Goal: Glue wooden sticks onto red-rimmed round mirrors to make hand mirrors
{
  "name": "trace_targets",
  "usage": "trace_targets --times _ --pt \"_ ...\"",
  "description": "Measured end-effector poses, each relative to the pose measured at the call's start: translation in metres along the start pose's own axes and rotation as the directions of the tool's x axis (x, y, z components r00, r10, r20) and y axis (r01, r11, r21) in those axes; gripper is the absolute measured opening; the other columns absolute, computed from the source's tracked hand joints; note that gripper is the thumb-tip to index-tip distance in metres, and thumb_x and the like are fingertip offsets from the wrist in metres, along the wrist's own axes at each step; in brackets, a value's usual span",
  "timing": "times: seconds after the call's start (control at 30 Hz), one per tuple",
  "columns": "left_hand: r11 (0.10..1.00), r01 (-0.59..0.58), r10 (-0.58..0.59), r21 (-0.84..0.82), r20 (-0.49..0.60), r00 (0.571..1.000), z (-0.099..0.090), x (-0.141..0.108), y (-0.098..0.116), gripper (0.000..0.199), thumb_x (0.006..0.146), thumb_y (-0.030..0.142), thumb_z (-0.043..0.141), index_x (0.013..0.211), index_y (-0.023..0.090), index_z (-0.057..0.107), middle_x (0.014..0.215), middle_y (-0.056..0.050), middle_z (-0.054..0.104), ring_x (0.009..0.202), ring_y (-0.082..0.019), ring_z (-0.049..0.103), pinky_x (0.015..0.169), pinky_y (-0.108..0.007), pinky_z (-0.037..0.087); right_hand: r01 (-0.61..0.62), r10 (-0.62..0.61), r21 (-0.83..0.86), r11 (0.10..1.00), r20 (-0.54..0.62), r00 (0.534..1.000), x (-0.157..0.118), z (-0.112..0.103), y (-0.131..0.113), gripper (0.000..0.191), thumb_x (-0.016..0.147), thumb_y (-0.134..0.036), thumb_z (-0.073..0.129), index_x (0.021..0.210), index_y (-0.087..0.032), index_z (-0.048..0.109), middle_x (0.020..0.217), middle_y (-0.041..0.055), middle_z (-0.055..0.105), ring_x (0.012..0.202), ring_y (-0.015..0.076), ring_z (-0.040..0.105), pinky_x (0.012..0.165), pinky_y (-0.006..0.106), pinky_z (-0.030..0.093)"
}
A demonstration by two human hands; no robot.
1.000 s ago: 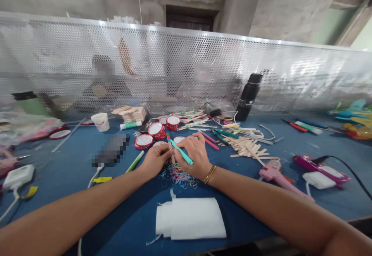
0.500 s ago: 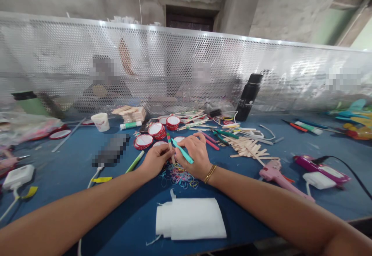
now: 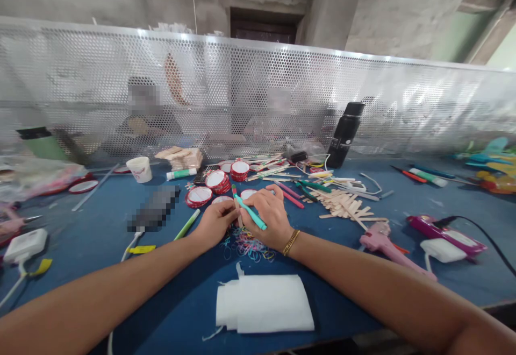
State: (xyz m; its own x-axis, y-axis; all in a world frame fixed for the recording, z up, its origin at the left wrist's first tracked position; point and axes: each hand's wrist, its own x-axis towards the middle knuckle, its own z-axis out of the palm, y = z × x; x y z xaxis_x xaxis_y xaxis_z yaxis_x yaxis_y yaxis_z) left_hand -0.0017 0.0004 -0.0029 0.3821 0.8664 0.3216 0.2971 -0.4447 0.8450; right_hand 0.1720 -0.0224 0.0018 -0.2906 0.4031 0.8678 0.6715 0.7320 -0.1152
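Observation:
Between the fingers of my left hand (image 3: 216, 221) a wooden craft stick (image 3: 237, 204) stands nearly upright, its upper end coloured green and red. My right hand (image 3: 271, 212) grips a turquoise marker pen (image 3: 253, 215), whose front end meets or overlaps the upper part of the stick. Just below both hands lies a heap of colourful small rubber bands (image 3: 252, 245). Rolls of red-and-white tape (image 3: 217, 180) sit right behind the hands. Nearer to me is a folded white cloth pouch (image 3: 268, 304).
Loose craft sticks (image 3: 344, 203) and a pink glue gun (image 3: 393, 245) lie on the right. A black bottle (image 3: 345, 135) stands by the perforated metal divider (image 3: 242, 86). On the left are a paper cup (image 3: 139, 169), a green marker (image 3: 187, 224) and a blurred dark device (image 3: 155, 208) with a cable.
My right hand has swung the turquoise marker slightly left, bringing its front end onto the stick's coloured upper part. The left hand keeps its place.

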Motion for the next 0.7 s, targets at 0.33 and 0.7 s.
trace_targets --times 0.33,0.7 --pt "1.0 0.03 -0.03 -0.009 -0.007 1.0 0.0005 -0.0001 0.003 0.032 0.083 0.044 0.057 0.07 0.016 0.061 0.061 0.002 0.054 0.055 -0.011 0.043 0.052 -0.024 0.033 -0.008 0.008 -0.004 1.0 -0.02 1.0 0.0003 -0.0014 0.0003 0.005 0.088 -0.026 0.056 0.087 -0.022 0.058 0.081 0.0005 0.067 0.083 0.0175 0.061 0.098 0.042 0.028" --pt "1.0 0.029 -0.029 -0.009 -0.008 1.0 0.0008 -0.0006 0.0029 0.031 0.082 0.044 0.058 0.071 0.016 0.062 0.062 0.002 0.054 0.055 -0.011 0.043 0.052 -0.024 0.033 0.006 -0.005 -0.008 1.0 0.004 1.0 -0.0002 -0.0006 0.0002 0.006 0.089 -0.027 0.056 0.087 -0.022 0.058 0.08 0.0007 0.068 0.084 0.0174 0.061 0.099 0.042 0.028"
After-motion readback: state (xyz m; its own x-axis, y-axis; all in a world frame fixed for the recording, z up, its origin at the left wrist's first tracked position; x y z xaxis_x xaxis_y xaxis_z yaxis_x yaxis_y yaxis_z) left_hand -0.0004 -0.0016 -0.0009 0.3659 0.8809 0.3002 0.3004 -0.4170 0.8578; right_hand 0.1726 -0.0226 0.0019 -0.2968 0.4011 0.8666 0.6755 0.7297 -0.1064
